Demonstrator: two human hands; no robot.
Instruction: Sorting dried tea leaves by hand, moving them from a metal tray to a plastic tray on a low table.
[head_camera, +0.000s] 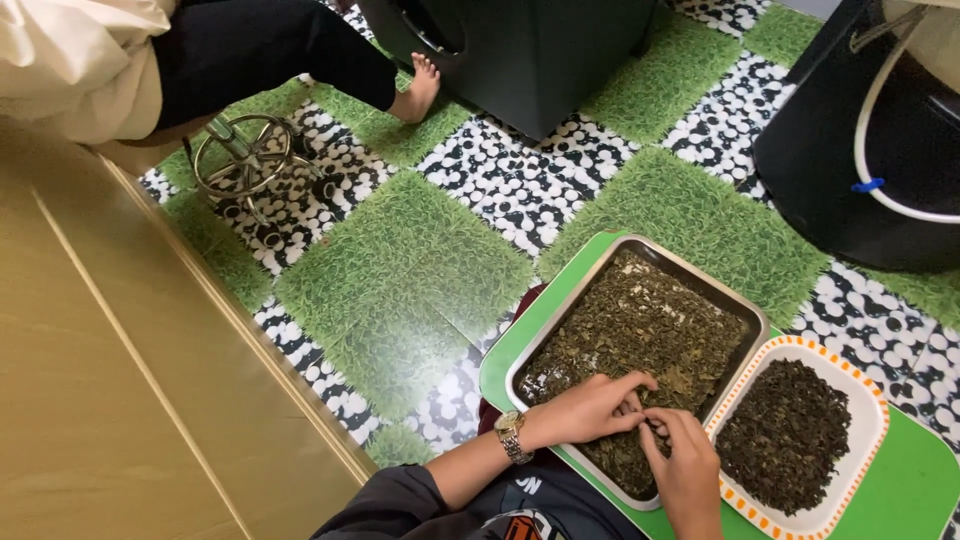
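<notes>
While the view looked down from above, both hands were seen meeting over the near end of a metal tray (745, 322) filled with dried green leaves (640, 330). The left hand (590, 408), with a watch (511, 432) at its wrist, was laid flat on the leaves with its fingertips drawn together. The right hand (685, 465) was brought up against it, thumb and fingers pinched on what seemed a small bit of leaf, though the piece itself was too small to make out. Neither hand was clamped on anything larger.

Just beside the metal tray, touching its right edge, a white dish with an orange-patterned rim (868, 385) was set, holding a darker, finer heap of leaves (785, 430). It was probably kept close so that picked pieces could be passed across with little reach. Both containers were carried on a green tray (905, 490), seemingly resting across the lap, which kept them level and near the body.

Beneath lay a floor (420, 260) patterned in squares of grass and pebbles. A dark bin (520, 50) and a black tub with a white hose (880, 150) were stood well apart from the work. At the upper left, another person's bare foot (420, 88) was planted near a wheeled metal stand (245, 160).
</notes>
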